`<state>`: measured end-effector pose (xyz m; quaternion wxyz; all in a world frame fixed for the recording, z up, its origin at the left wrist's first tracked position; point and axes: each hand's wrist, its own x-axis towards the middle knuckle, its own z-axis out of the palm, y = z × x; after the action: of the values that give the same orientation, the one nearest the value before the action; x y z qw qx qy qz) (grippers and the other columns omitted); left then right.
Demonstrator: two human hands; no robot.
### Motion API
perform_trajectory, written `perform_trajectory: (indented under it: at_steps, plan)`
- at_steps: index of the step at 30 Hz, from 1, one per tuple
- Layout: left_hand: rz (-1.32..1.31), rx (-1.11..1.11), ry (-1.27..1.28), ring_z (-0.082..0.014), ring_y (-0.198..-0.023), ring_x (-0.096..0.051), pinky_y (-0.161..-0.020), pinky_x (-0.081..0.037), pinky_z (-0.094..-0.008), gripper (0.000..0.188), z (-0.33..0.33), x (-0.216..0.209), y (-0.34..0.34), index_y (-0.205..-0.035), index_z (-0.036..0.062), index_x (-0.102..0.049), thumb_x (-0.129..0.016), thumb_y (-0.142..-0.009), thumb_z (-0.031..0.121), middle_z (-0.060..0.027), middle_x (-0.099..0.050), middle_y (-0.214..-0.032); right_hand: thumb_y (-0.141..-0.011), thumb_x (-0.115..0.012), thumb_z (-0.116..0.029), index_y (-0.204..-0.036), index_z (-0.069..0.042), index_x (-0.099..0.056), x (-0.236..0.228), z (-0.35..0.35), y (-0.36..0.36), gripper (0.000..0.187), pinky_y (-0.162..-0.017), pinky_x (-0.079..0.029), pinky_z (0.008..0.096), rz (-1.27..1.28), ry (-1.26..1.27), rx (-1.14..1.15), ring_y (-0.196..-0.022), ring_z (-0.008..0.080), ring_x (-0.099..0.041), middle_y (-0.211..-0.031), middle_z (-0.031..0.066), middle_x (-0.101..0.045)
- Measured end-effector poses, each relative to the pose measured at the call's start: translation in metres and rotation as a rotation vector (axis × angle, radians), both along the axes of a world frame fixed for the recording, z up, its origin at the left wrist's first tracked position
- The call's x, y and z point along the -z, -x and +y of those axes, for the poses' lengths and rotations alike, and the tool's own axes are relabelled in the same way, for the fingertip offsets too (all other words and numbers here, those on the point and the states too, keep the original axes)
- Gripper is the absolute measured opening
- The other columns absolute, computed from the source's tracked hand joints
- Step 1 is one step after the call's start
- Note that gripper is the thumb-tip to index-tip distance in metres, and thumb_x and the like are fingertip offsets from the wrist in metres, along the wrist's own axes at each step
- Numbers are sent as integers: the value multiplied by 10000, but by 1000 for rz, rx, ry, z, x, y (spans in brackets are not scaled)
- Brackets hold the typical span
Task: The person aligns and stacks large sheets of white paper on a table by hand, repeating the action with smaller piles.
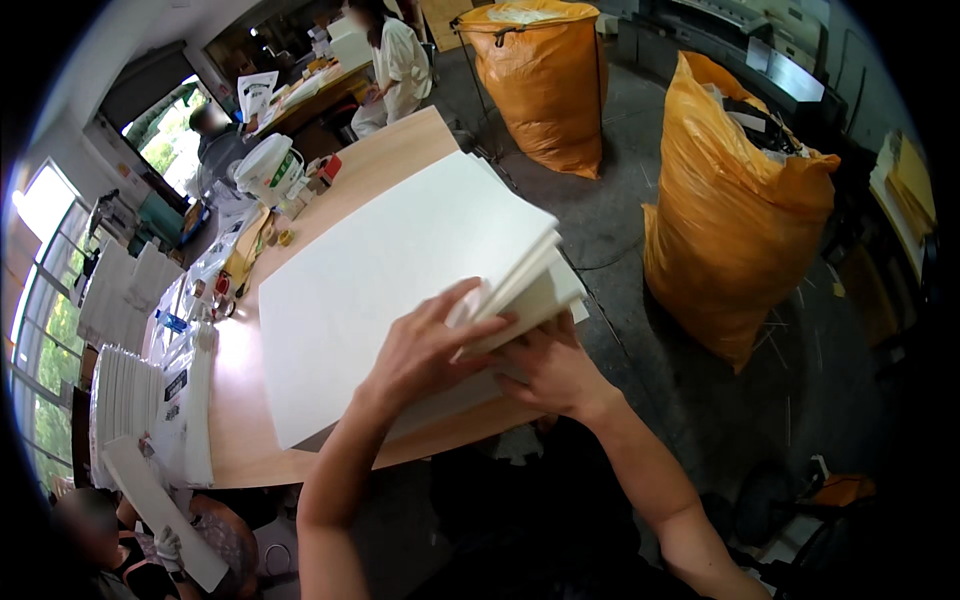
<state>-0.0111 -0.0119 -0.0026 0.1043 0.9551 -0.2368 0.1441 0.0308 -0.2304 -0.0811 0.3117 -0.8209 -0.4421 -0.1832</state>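
A pile of large white sheets lies on the wooden table in front of me, its near right corner lifted and bent up in layers. My left hand grips this raised corner, thumb and fingers around the layered edge. Close beside it, my right hand holds the lower layers at the same corner, its fingers curled and partly hidden by the sheets. The layers are slightly blurred, and I cannot tell exactly which ones each hand pinches.
The wooden table carries a white bucket and tape rolls. Stacked white sheets stand at left, beside a person with a white strip. Two stuffed orange sacks stand on the floor at right. Other people sit farther back.
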Motion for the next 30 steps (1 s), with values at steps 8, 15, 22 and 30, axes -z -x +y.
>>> perform_trajectory:
  at_steps: [8, 15, 22, 30]
  plan:
    - [-153, -430, -103, -401, -1494, -397, -1231, -271, -633, 961, 27, 33, 63, -1621, 167, -358, -785, -761, 113, -180, -333, -1672, -905, -738, -544, -1290, -53, -695, -29, -1, -2, 625, -1142, -393, 461, 495, 127, -120, -1267, 409, -579, -1373, 242, -607]
    - [-606, -995, -207, -420, -1399, -508, -1211, -288, -655, 341, 172, 82, 214, -1201, 111, -705, -651, -972, 358, -171, -612, -1398, -855, -788, -584, -1168, 19, -721, -23, 15, 7, 683, -912, -552, 435, 489, 128, -45, -1033, 390, -700, -1020, 233, -739]
    - [-601, -960, -176, -369, -1387, -533, -1218, -217, -734, 140, 82, 48, 240, -1006, 188, -781, -710, -933, 283, 26, -722, -1223, -847, -752, -624, -1253, 14, -672, 37, 11, 4, 760, -1171, -135, 690, 93, 133, 119, -1330, 432, -482, -1273, 247, -635]
    - [-50, -504, 2279, -260, -1266, -609, -1051, -516, -430, 523, 98, 131, 265, -1399, 18, -567, -720, -988, 304, -147, -637, -1368, -757, -816, -476, -1320, 38, -622, 20, 5, 4, 786, -1233, -136, 626, 293, 174, 45, -1379, 486, -409, -1387, 285, -565]
